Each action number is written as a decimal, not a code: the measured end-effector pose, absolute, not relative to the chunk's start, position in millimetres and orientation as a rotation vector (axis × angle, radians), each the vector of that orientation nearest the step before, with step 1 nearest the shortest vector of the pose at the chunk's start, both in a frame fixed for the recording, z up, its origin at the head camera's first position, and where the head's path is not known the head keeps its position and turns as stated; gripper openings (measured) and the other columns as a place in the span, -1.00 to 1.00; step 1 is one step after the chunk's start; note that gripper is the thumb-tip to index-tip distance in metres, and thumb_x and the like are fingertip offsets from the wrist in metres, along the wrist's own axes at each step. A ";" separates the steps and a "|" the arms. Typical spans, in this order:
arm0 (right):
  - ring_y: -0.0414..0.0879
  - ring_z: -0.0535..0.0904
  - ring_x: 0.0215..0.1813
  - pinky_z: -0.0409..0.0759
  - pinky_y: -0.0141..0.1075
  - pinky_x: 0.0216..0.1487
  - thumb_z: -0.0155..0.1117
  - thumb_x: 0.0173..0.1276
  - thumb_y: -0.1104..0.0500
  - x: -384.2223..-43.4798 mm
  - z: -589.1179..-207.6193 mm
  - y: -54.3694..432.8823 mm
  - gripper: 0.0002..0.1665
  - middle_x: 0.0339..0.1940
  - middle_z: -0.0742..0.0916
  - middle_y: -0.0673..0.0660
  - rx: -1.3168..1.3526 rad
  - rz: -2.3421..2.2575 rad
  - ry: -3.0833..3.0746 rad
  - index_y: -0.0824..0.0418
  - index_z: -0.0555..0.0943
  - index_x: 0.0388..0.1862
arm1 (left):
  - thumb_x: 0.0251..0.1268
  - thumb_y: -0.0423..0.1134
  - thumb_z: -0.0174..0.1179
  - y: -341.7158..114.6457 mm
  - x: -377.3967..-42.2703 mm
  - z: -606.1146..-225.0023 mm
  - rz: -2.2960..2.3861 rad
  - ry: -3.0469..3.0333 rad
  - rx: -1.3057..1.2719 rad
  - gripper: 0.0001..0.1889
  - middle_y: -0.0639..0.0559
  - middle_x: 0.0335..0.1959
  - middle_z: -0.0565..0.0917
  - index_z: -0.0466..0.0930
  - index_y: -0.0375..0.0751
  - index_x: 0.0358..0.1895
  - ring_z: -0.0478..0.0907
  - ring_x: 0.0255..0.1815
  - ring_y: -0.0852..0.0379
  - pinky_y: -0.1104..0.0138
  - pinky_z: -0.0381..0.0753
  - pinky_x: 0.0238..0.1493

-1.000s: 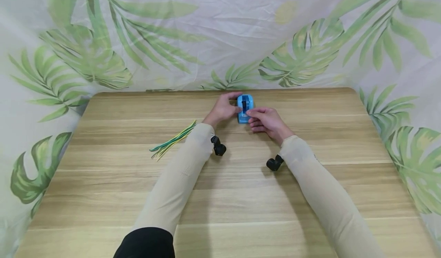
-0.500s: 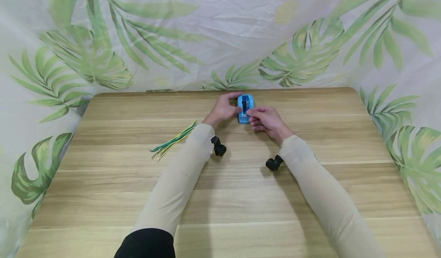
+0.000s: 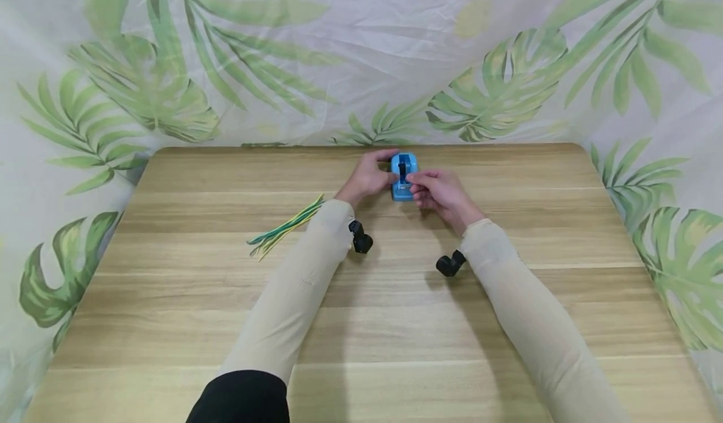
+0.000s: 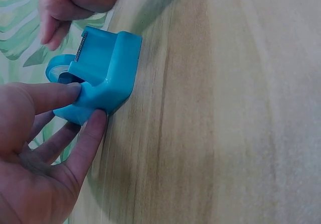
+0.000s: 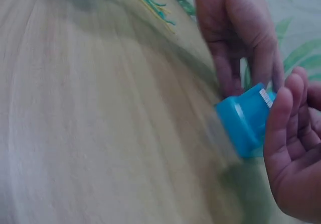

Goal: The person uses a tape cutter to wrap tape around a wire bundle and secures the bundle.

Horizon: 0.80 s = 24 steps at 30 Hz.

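A blue tape dispenser (image 3: 403, 195) stands near the table's far edge. My left hand (image 3: 369, 175) grips its left side, and in the left wrist view the left hand's fingers (image 4: 92, 136) press on the body. A roll of tape (image 4: 59, 63) sits in the dispenser behind the toothed cutter (image 4: 80, 48). Over the slot, my right hand (image 3: 443, 194) pinches with thumb and forefinger at the tape; the clear strip itself is too fine to make out. In the right wrist view, the right hand's other fingers (image 5: 296, 118) partly cover the dispenser.
Green and yellow thin strands (image 3: 285, 227) lie on the wooden table (image 3: 390, 348), left of the left forearm. A leaf-patterned cloth (image 3: 384, 46) hangs just behind the table's far edge. Small black cameras (image 3: 361, 240) are worn on both wrists.
My right fingertips have shifted slightly away from me, from the dispenser's cutter toward the roll. The left hand keeps its hold. The head view has shifted a little.
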State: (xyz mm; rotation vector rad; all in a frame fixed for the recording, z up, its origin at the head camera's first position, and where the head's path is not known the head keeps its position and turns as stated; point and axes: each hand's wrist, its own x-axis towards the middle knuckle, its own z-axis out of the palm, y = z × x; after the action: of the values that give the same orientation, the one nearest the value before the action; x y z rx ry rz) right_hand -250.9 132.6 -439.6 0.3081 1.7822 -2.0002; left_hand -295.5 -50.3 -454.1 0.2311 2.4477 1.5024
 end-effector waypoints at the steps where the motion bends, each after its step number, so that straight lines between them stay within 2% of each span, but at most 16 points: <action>1: -0.19 0.56 -0.55 0.60 -0.37 -0.49 0.30 0.47 0.20 -250.5 -437.1 132.2 -0.81 -0.55 0.68 0.05 0.287 -1.993 1.803 0.35 0.61 -0.14 | 0.27 -0.47 0.30 -50.2 -295.4 -453.3 1.507 2.447 0.235 -0.37 -0.16 0.33 0.51 0.43 -0.15 0.44 0.44 0.31 -0.07 0.29 0.60 0.05; 4: -0.21 0.56 -0.56 0.60 -0.37 -0.49 0.26 0.49 0.21 -249.2 -433.2 130.9 -0.78 -0.56 0.67 0.03 0.246 -1.967 1.839 0.39 0.59 -0.10 | 0.28 -0.48 0.29 -50.7 -295.4 -452.9 1.500 2.463 0.243 -0.37 -0.16 0.33 0.51 0.43 -0.17 0.43 0.42 0.33 -0.07 0.26 0.56 0.12; 9: -0.21 0.56 -0.56 0.59 -0.37 -0.50 0.25 0.50 0.19 -246.1 -434.9 132.0 -0.82 -0.55 0.68 0.03 0.275 -1.956 1.817 0.34 0.59 -0.18 | 0.29 -0.46 0.29 -50.1 -295.1 -454.4 1.492 2.460 0.241 -0.37 -0.15 0.33 0.51 0.42 -0.16 0.44 0.41 0.34 -0.08 0.25 0.53 0.17; 13: -0.20 0.58 -0.52 0.60 -0.36 -0.46 0.26 0.51 0.16 -243.0 -438.2 132.3 -0.83 -0.50 0.70 0.03 0.290 -1.957 1.791 0.28 0.59 -0.19 | 0.28 -0.50 0.28 -49.6 -293.5 -455.8 1.548 2.421 0.220 -0.36 -0.19 0.34 0.49 0.42 -0.17 0.44 0.43 0.32 -0.11 0.26 0.61 0.07; 16: -0.19 0.61 -0.48 0.63 -0.34 -0.42 0.25 0.51 0.14 -240.4 -439.1 132.4 -0.82 -0.44 0.73 0.03 0.302 -1.950 1.766 0.27 0.59 -0.13 | 0.28 -0.51 0.27 -49.4 -292.0 -455.6 1.573 2.395 0.198 -0.36 -0.20 0.36 0.47 0.41 -0.17 0.45 0.44 0.31 -0.11 0.28 0.65 -0.01; 20: -0.18 0.65 -0.43 0.65 -0.34 -0.39 0.23 0.53 0.14 -237.2 -438.9 133.0 -0.76 -0.37 0.77 0.05 0.314 -1.945 1.746 0.29 0.59 0.01 | 0.29 -0.51 0.27 -48.9 -290.2 -454.0 1.567 2.397 0.184 -0.36 -0.19 0.36 0.47 0.41 -0.16 0.45 0.44 0.31 -0.10 0.31 0.65 -0.03; 24: -0.18 0.67 -0.42 0.66 -0.34 -0.39 0.23 0.53 0.14 -235.5 -439.3 133.9 -0.74 -0.36 0.78 0.05 0.318 -1.961 1.737 0.31 0.59 0.04 | 0.28 -0.50 0.28 -47.3 -290.1 -453.8 1.572 2.404 0.174 -0.36 -0.19 0.36 0.47 0.42 -0.15 0.45 0.47 0.28 -0.10 0.31 0.66 -0.07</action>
State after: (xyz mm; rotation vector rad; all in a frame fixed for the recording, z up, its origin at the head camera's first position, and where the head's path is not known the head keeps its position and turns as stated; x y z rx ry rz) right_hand -235.5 133.9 -439.3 0.3178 1.7366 -1.9611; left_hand -290.1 -47.3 -453.8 0.1743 2.4037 1.5724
